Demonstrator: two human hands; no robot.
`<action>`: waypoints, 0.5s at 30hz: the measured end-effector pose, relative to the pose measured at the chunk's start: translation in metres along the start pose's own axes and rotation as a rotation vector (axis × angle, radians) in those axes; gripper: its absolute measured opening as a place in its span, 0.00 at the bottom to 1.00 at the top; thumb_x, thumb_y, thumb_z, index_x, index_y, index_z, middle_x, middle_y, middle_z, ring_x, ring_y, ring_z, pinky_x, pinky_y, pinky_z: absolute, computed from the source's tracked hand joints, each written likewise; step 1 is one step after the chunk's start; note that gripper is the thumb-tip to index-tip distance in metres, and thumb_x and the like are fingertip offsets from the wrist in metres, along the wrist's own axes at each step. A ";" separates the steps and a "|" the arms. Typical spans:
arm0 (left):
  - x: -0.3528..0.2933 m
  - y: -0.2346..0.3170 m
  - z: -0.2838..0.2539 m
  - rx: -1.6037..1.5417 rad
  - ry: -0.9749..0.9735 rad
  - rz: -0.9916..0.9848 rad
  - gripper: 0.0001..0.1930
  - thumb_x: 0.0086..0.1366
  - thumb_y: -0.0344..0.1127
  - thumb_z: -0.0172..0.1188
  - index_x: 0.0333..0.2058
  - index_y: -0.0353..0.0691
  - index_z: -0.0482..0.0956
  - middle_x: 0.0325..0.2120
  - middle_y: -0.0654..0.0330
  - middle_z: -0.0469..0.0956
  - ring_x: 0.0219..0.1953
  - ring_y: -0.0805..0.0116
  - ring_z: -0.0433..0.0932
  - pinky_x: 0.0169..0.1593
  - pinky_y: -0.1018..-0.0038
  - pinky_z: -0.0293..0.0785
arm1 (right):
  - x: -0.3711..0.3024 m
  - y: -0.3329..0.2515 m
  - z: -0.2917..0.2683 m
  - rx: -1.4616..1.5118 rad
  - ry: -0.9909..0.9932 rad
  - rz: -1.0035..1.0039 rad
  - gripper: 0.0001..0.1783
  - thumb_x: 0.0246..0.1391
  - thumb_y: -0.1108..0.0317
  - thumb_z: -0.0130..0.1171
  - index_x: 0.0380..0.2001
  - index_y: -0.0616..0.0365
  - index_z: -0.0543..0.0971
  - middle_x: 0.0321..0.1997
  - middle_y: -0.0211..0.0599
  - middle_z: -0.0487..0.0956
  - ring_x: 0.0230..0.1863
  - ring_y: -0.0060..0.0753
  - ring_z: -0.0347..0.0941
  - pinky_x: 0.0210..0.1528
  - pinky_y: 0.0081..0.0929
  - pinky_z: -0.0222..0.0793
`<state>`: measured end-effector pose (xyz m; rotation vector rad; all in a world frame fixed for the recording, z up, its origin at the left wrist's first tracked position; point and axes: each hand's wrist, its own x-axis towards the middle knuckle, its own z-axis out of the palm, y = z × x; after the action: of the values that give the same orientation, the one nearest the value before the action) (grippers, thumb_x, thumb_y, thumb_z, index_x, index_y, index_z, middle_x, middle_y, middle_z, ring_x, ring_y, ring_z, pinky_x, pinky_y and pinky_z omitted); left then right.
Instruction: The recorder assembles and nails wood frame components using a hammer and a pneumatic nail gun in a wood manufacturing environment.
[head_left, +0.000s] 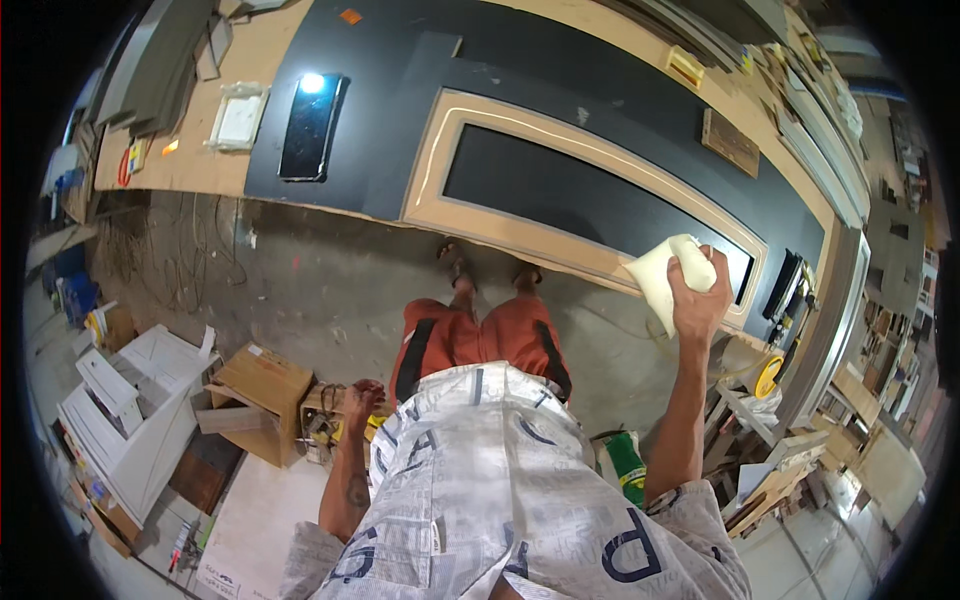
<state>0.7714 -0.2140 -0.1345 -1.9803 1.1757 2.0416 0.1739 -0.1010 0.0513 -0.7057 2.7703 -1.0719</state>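
My right hand (pixel 697 298) grips a folded cream cloth (pixel 664 276) and holds it against the pale routed frame of a long dark door panel (pixel 560 185) that lies flat on a workbench. My left hand (pixel 362 398) hangs low at my side with its fingers curled, above a pile of tools; whether it holds anything cannot be seen. My legs in orange shorts and my printed white shirt fill the lower middle.
A black phone (pixel 309 125) and a white tray (pixel 238 120) lie on the bench at the left. A small wooden block (pixel 729 141) rests on the panel. A cardboard box (pixel 256 398) and white cabinet parts (pixel 130 410) stand on the floor at left. Clutter and a yellow tool (pixel 768 377) sit at right.
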 end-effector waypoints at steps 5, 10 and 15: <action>0.001 -0.024 -0.002 -0.112 0.017 -0.022 0.09 0.60 0.36 0.56 0.36 0.39 0.80 0.28 0.62 0.81 0.29 0.70 0.81 0.34 0.74 0.76 | 0.000 -0.030 0.027 0.025 -0.048 -0.030 0.19 0.45 0.69 0.72 0.41 0.61 0.79 0.37 0.38 0.80 0.38 0.34 0.78 0.45 0.32 0.73; 0.001 -0.040 -0.002 -0.155 0.029 -0.024 0.10 0.58 0.33 0.53 0.36 0.39 0.80 0.28 0.62 0.82 0.28 0.72 0.81 0.33 0.75 0.75 | -0.002 -0.058 0.051 0.039 -0.115 -0.045 0.18 0.46 0.68 0.72 0.39 0.61 0.79 0.36 0.38 0.79 0.36 0.33 0.77 0.43 0.30 0.73; -0.004 -0.052 0.001 -0.259 0.024 0.002 0.10 0.58 0.31 0.52 0.35 0.39 0.80 0.28 0.61 0.81 0.28 0.72 0.81 0.32 0.75 0.75 | -0.004 -0.091 0.073 0.024 -0.174 -0.091 0.17 0.46 0.67 0.72 0.39 0.60 0.79 0.35 0.37 0.80 0.36 0.30 0.77 0.42 0.29 0.73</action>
<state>0.7990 -0.1750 -0.1552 -2.1165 0.9582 2.2793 0.2307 -0.2027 0.0564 -0.8851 2.5977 -1.0047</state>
